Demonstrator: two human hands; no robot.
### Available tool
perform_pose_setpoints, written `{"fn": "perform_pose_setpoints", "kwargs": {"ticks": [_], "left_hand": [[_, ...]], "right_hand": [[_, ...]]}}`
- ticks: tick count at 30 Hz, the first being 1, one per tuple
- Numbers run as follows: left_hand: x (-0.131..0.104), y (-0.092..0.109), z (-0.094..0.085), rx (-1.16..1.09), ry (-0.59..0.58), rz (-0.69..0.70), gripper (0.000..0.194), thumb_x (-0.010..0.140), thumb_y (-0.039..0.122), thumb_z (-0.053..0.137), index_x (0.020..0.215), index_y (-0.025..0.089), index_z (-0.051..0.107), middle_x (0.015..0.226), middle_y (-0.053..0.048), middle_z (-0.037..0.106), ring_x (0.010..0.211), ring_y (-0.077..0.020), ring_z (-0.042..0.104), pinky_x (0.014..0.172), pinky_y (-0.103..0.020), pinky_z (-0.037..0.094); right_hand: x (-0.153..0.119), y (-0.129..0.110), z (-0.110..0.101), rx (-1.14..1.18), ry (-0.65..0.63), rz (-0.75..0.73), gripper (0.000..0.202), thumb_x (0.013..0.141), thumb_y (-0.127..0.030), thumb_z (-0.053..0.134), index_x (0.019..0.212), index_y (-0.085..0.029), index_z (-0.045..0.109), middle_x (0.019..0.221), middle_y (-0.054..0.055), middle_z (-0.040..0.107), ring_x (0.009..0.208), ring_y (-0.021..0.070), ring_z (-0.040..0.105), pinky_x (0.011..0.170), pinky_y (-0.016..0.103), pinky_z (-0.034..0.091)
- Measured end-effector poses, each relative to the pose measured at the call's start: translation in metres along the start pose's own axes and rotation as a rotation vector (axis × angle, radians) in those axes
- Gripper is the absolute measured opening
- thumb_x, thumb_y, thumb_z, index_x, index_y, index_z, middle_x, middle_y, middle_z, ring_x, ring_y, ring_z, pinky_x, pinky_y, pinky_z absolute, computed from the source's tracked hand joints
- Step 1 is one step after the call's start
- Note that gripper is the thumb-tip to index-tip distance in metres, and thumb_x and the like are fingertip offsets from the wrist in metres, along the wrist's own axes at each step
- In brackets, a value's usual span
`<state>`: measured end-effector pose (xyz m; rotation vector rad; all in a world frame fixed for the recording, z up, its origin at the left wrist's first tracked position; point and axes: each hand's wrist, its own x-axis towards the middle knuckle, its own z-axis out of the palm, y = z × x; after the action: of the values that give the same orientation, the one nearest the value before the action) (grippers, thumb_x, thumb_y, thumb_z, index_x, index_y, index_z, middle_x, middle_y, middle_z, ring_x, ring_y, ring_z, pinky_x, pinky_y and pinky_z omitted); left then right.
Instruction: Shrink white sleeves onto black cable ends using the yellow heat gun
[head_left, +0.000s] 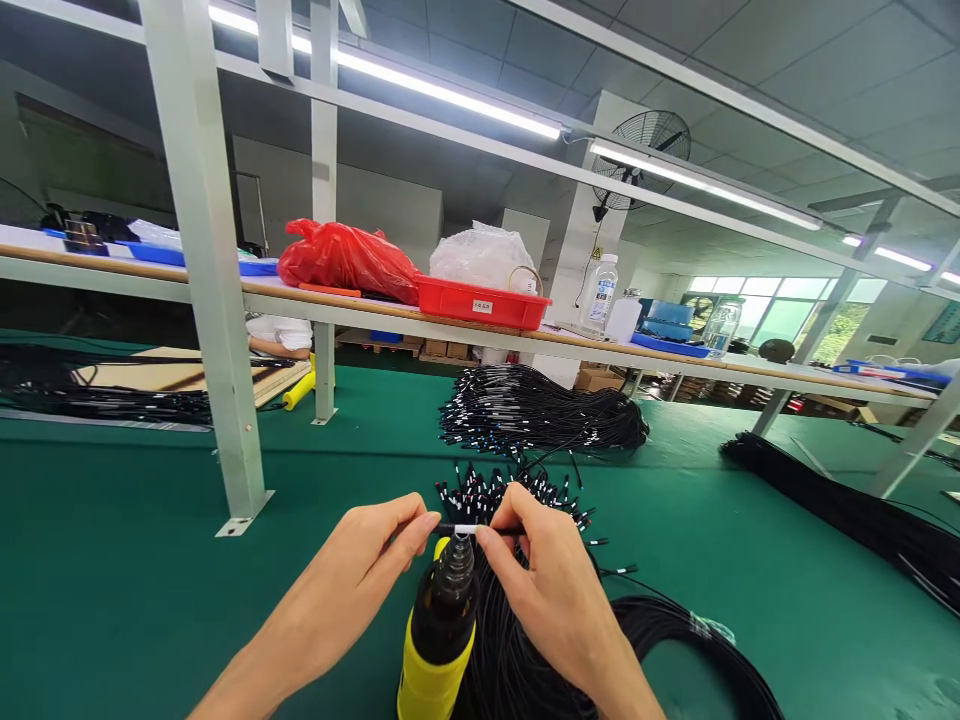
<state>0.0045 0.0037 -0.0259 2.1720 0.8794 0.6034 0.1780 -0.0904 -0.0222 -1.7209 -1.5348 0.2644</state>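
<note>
Between my two hands a black cable with a white sleeve is stretched level. My left hand pinches its left end between thumb and forefinger. The fingers of my right hand are closed on it just right of the white sleeve. Directly below the sleeve points the nozzle of a yellow and black heat gun, standing upright. A pile of black cables lies behind and beside the gun, their tipped ends spread out beyond my hands.
Further back lies a large cable bundle. Another black bundle runs along the right, and a coil rests near my right forearm. A metal post rises at left. Overhead, a shelf holds a red tray and a red bag.
</note>
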Motion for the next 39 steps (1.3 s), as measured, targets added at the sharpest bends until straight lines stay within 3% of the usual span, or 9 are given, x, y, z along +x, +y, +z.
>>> {"fn": "perform_pose_setpoints", "kwargs": {"ticks": [17,33,39], "left_hand": [[0.0009,0.0036,-0.0001,-0.008,0.004,-0.009,0.05,0.094,0.063,0.028,0.067,0.022,0.036,0.066,0.005,0.037,0.063,-0.0145,0.033,0.059,-0.027,0.027],[0.0016,0.0074,-0.0011,-0.019,0.025,-0.024,0.041,0.092,0.06,0.037,0.077,0.024,0.049,0.071,0.005,0.05,0.069,-0.0165,0.041,0.062,-0.026,0.032],[-0.0007,0.0076,-0.0035,-0.014,0.057,0.005,0.034,0.092,0.056,0.041,0.083,0.025,0.051,0.079,0.003,0.054,0.074,-0.017,0.046,0.063,-0.026,0.034]], "right_hand": [[0.0002,0.0021,-0.0021,0.04,0.015,-0.033,0.022,0.094,-0.028,0.049,0.073,-0.021,0.044,0.066,-0.006,0.048,0.06,0.012,0.041,0.055,0.024,0.028],[0.0016,0.0026,0.0016,0.014,0.031,-0.009,0.018,0.091,-0.022,0.051,0.074,-0.021,0.045,0.069,-0.004,0.053,0.064,0.0134,0.047,0.058,0.025,0.031],[0.0002,0.003,-0.002,0.01,0.028,-0.028,0.015,0.092,-0.018,0.052,0.079,-0.02,0.059,0.078,-0.001,0.061,0.072,0.0154,0.053,0.064,0.027,0.035]]}}
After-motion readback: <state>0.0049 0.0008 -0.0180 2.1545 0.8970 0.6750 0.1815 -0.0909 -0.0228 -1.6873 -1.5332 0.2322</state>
